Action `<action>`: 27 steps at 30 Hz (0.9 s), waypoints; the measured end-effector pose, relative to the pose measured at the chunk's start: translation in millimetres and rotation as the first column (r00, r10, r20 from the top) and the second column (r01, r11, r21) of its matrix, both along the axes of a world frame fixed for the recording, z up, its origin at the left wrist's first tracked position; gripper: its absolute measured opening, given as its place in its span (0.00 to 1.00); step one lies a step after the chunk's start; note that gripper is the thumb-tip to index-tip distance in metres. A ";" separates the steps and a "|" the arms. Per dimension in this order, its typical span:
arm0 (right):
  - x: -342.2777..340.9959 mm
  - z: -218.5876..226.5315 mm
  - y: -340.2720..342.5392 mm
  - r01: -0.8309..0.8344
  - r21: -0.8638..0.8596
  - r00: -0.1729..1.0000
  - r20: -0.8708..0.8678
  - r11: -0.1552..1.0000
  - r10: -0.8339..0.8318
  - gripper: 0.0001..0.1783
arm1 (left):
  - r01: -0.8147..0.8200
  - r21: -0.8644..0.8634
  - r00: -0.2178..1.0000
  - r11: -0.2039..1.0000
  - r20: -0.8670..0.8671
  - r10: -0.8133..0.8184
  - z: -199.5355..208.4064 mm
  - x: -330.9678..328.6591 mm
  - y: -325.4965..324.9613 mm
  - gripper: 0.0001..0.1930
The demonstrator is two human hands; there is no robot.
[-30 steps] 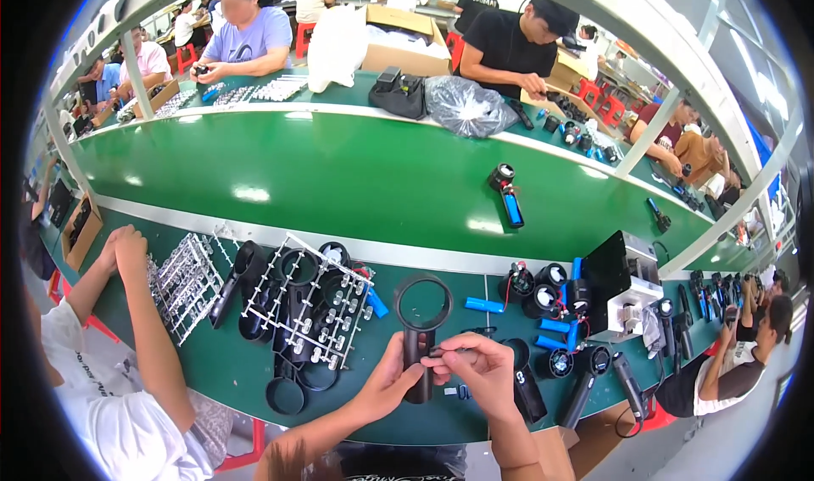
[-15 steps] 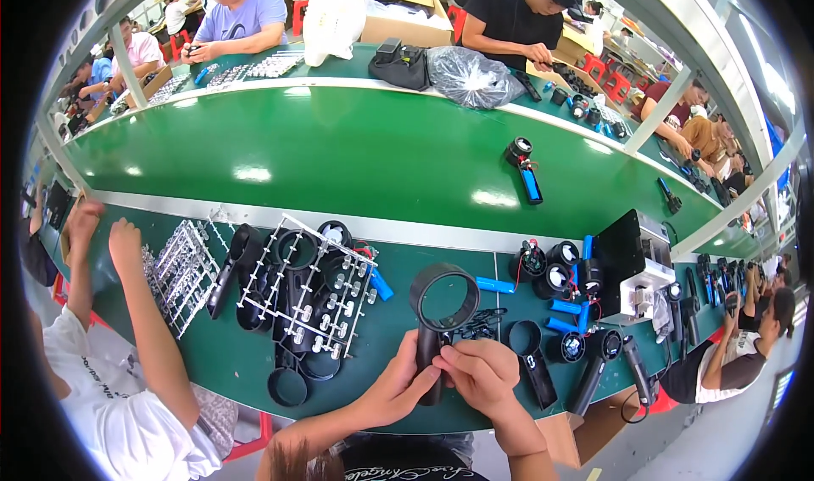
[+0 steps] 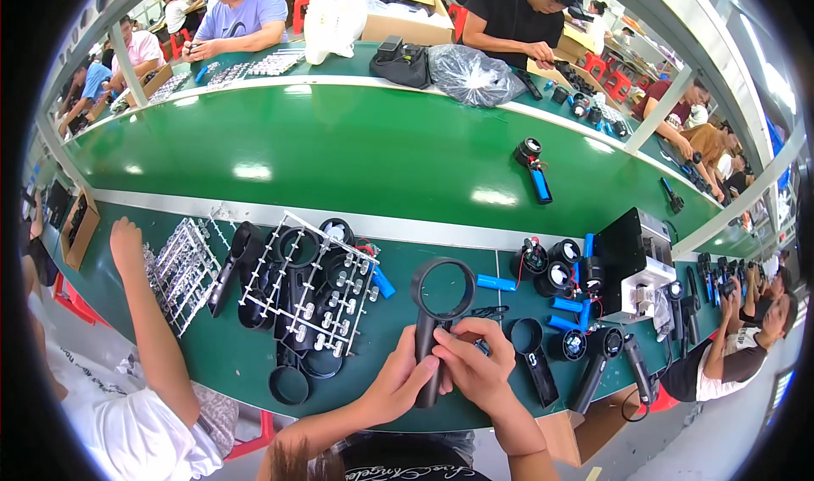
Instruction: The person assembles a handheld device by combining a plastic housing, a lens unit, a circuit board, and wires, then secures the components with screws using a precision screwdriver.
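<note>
A black fan housing (image 3: 443,293) with an open ring head and a straight handle stands upright before me. My left hand (image 3: 395,381) is wrapped round its handle from the left. On the other side my right hand (image 3: 476,364) has its fingers bent and pressed to the handle just under the ring. Whether a small part sits under those fingertips is hidden. Thin black pieces (image 3: 490,311) lie on the table behind my right hand. Close by on the right is another ring-headed housing (image 3: 536,364).
Silvery part frames (image 3: 309,286) lie over black housings at left. Fan motors (image 3: 566,252) with blue cells, a metal-fronted box (image 3: 636,265) and finished-looking handles (image 3: 598,366) stand right. Beyond runs a green belt (image 3: 339,150) carrying a fan assembly (image 3: 534,171). A neighbour's arm (image 3: 153,320) reaches in at left.
My right fingers have shifted up the handle toward the ring's neck. The fan assembly on the belt has moved right. At far left, one neighbour's hand has left the carton.
</note>
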State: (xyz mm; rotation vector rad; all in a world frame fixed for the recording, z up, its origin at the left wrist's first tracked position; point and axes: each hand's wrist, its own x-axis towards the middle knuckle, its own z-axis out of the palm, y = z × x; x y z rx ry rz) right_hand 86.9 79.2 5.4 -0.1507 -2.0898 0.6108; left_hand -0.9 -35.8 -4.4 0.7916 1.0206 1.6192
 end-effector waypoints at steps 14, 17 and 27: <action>-2.7 5.0 -7.8 -0.245 -0.915 0.907 -0.099 0.321 0.410 0.26 | -0.110 -0.023 0.994 0.994 0.017 0.111 -2.7 -1.7 1.8 0.08; -2.3 6.5 -10.9 -0.219 -0.932 0.870 -0.053 0.288 0.490 0.20 | -0.161 -0.082 0.980 0.983 -0.132 0.150 -1.6 0.4 3.1 0.07; -2.7 13.4 -5.0 -0.186 -0.903 0.872 0.029 0.386 0.489 0.14 | -0.130 -0.041 0.991 0.991 -0.036 0.129 -12.4 -4.1 10.1 0.09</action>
